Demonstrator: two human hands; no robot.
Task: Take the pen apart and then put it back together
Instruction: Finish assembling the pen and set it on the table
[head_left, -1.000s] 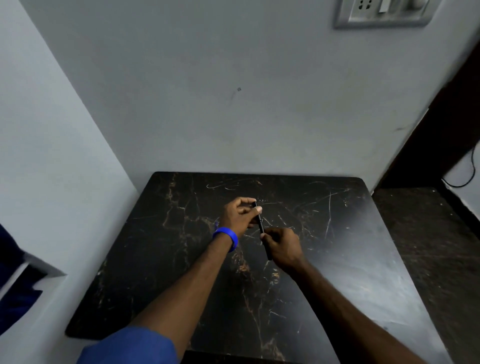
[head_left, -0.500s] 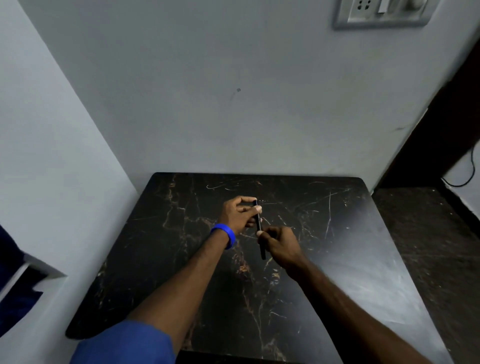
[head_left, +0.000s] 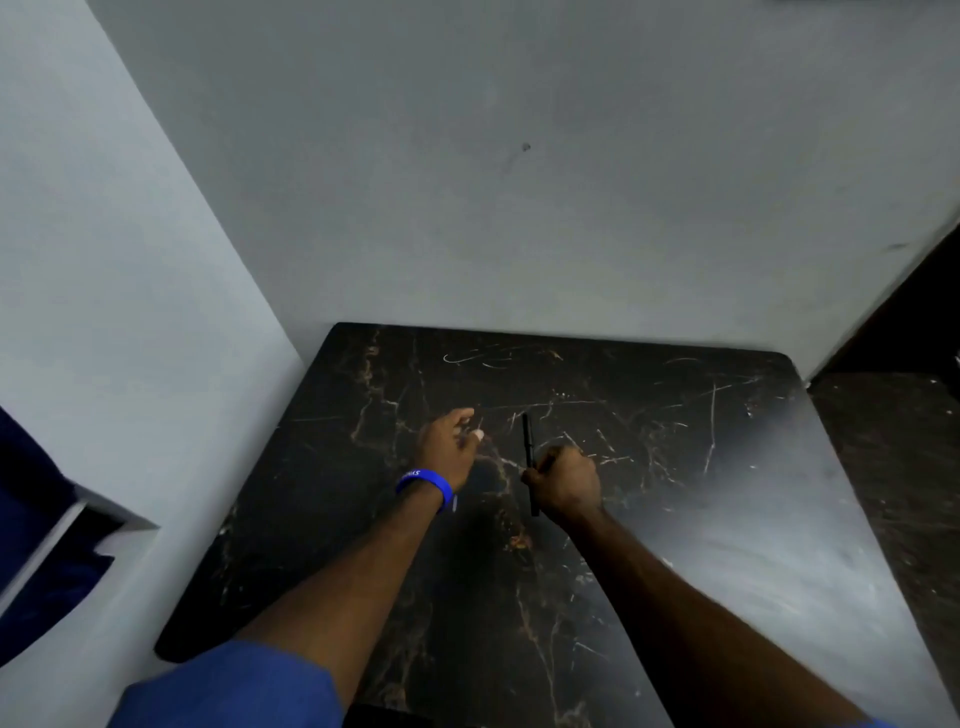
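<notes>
Head view: right hand (head_left: 566, 483) fisted around black pen (head_left: 528, 439), upright over table (head_left: 727, 467). Left hand (head_left: 449, 441) beside it, apart from pen, fingers loosely curled; whether it pinches anything cannot be told.

a bright blue rubbery wristband (head_left: 423, 487) with small white lettering circles the left wrist. a loose blue fabric sleeve (head_left: 228, 686) covers the left upper arm at the bottom edge. both forearms are bare, and neither hand wears rings or gloves.
</notes>
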